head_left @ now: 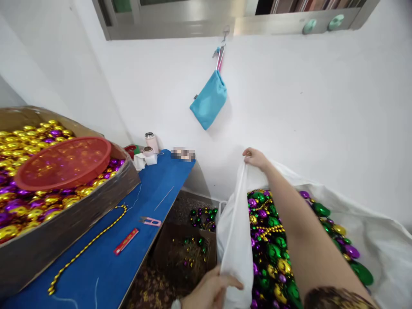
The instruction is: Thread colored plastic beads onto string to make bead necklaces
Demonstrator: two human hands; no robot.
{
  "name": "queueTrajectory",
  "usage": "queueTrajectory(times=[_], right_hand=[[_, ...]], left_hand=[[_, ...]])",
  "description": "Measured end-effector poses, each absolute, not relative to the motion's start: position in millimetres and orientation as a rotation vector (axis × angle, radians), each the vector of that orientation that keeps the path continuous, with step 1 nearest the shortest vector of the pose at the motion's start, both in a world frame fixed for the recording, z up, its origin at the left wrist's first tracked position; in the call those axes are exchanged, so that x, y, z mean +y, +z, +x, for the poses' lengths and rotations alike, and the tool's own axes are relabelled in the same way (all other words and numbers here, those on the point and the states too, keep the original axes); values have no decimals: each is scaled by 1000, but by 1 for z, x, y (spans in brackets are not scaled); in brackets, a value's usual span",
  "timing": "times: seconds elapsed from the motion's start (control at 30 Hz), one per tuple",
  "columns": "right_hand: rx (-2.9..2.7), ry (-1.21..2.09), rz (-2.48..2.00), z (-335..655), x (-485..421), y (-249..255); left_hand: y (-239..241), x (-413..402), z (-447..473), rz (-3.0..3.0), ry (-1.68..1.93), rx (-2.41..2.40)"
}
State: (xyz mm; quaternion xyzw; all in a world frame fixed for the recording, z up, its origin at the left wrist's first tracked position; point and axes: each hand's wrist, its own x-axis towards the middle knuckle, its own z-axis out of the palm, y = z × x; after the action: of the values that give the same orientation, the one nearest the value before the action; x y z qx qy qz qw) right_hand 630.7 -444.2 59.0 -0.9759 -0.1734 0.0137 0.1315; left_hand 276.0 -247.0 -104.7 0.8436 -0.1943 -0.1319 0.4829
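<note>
My right hand reaches forward and pinches the far rim of a large white sack, near the wall. My left hand grips the near rim of the same sack at the bottom of the view. Between them the rim is pulled taut and upright. Inside the sack lies a heap of shiny green, purple and gold bead strands, partly hidden by my right forearm.
A blue table on the left carries a cardboard box of gold and purple beads with a red basin on top, a gold bead strand, pink snips, a red strip. A blue pouch hangs on the wall. A bead-littered box sits below.
</note>
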Motion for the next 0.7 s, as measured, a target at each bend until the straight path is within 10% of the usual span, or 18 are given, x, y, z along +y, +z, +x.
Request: queueTrajectory(times=[0.23, 0.7], right_hand=[[-474, -155, -2973, 573, -415, -16], [956, -307, -3204, 361, -669, -3]], left_hand=[[-113, -249, 270, 1810, -427, -201], [-64, -261, 252, 1018, -538, 41]])
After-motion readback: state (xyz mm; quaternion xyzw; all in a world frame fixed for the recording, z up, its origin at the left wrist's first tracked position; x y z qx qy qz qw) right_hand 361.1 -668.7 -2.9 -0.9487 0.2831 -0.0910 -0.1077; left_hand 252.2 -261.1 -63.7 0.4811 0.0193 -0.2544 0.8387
